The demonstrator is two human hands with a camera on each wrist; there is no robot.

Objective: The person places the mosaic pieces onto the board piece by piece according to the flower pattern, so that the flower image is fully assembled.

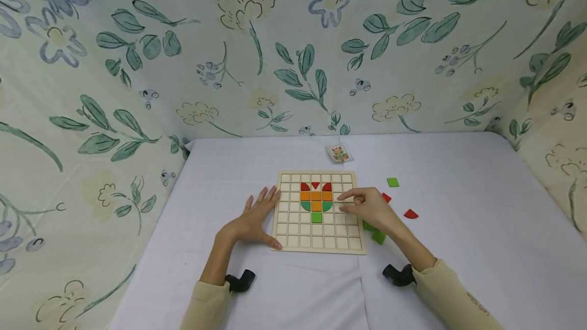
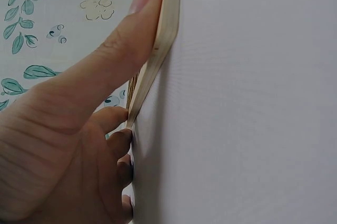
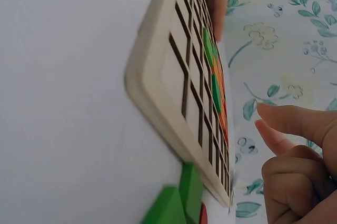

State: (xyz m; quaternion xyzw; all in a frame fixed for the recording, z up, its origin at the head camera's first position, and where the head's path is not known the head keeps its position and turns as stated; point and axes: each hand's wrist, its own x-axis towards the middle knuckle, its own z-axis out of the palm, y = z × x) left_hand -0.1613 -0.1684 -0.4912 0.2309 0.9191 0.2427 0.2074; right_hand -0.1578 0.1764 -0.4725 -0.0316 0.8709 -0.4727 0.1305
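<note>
While spread left hand (image 1: 253,222) braces pale wooden grid board (image 1: 330,230), right hand (image 1: 370,208) pinches nothing, grip parted. Best press lightly.

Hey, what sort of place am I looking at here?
Probably a tabletop workspace, perhaps curtained off; I can't tell what building it's in. A white-covered table, flower-patterned drapes behind and beside it, and a gridded board with coloured pieces suggest that.

Wht tablecloth (image 1: 463,208) w/ creases (image 1: 363,289), floral fabric bkgd (image 1: 293,24), grn lvs (image 1: 308,59), blue flwrs (image 1: 329,2)
</note>
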